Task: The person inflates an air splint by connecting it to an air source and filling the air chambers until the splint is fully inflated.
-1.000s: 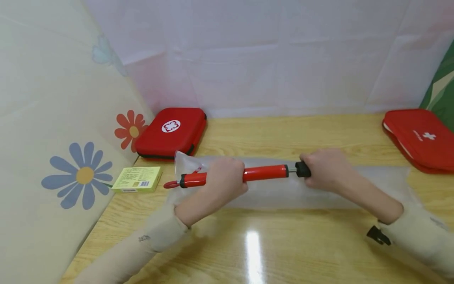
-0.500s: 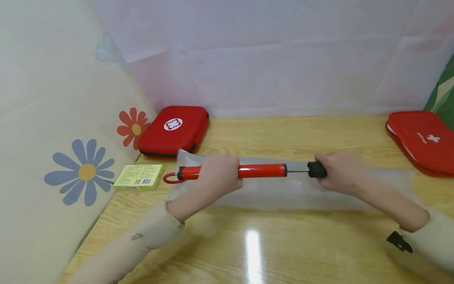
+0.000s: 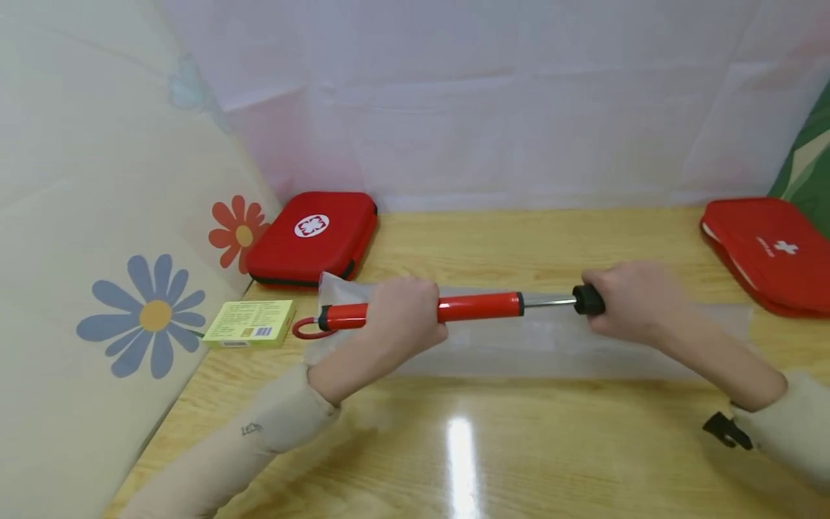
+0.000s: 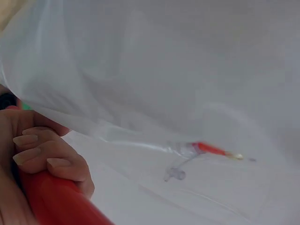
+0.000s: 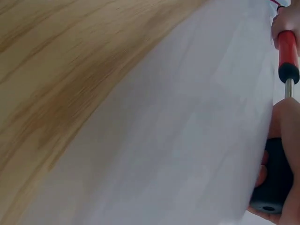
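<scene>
A red hand pump (image 3: 480,306) is held level above the table in the head view. My left hand (image 3: 405,313) grips its barrel, with the fingers curled round it in the left wrist view. My right hand (image 3: 632,303) holds the black handle (image 5: 275,178), and a length of metal rod (image 3: 550,303) shows between handle and barrel. A red hose loop (image 3: 305,331) hangs at the pump's left end. Behind and below lies a long, puffed clear plastic bag (image 3: 519,353). In the left wrist view, a red hose end (image 4: 211,148) with a brass-coloured tip meets the bag's clear valve (image 4: 185,150).
A hard red case (image 3: 311,241) with a white emblem stands at the back left of the wooden table (image 3: 532,447). Near the left edge lies a yellow-green box (image 3: 249,323). A red first aid pouch (image 3: 772,252) rests at the back right.
My right hand has drawn the handle to the right, so more of the metal rod shows. The left hand keeps its grip on the barrel, which has shifted only slightly.
</scene>
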A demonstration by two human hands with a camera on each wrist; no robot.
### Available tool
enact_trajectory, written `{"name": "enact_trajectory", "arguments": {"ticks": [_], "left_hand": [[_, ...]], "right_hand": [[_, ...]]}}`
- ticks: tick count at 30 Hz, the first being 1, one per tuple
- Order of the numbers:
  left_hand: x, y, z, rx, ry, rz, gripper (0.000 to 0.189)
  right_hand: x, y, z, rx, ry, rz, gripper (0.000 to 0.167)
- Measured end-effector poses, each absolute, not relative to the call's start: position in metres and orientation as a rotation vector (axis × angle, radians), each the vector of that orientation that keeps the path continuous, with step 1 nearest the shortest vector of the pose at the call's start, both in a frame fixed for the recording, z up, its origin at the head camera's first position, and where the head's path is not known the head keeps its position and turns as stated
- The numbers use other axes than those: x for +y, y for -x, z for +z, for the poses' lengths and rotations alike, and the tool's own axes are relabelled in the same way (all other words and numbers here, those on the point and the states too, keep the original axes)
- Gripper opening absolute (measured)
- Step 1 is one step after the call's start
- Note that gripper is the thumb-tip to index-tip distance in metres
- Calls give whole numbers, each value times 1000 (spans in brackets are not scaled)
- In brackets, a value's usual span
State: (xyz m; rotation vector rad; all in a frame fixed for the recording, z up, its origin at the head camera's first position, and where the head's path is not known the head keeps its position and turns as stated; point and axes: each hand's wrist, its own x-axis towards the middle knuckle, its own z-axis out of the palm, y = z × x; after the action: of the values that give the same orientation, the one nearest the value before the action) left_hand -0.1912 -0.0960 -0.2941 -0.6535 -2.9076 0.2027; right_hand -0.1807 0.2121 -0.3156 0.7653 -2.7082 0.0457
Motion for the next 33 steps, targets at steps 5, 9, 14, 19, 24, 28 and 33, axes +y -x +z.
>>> {"name": "enact_trajectory", "arguments": {"ticks": [5, 9, 14, 19, 24, 28, 33], "left_hand": [[-88, 186, -294, -2893, 660, 181, 21], [-81, 183, -293, -2900, 682, 159, 20], [-74, 183, -292, -2905, 702, 165, 21], [-83, 189, -292, -2923, 746, 155, 18], [-105, 197, -290, -2937, 669, 202, 19], [-115, 199, -289, -2912, 645, 226, 21], [-110, 194, -293, -2892, 646, 227, 24]], "right_hand": [[190, 179, -312, -2733, -800, 48, 23], [177, 179, -312, -2715, -809, 35, 23], [169, 180, -316, -2635, -838, 22, 26], [186, 184, -324, -2590, -833, 78, 28], [227, 184, -326, -2546, -770, 98, 30], [246, 185, -324, -2450, -783, 16, 31], [233, 184, -322, -2531, -792, -33, 30]]}}
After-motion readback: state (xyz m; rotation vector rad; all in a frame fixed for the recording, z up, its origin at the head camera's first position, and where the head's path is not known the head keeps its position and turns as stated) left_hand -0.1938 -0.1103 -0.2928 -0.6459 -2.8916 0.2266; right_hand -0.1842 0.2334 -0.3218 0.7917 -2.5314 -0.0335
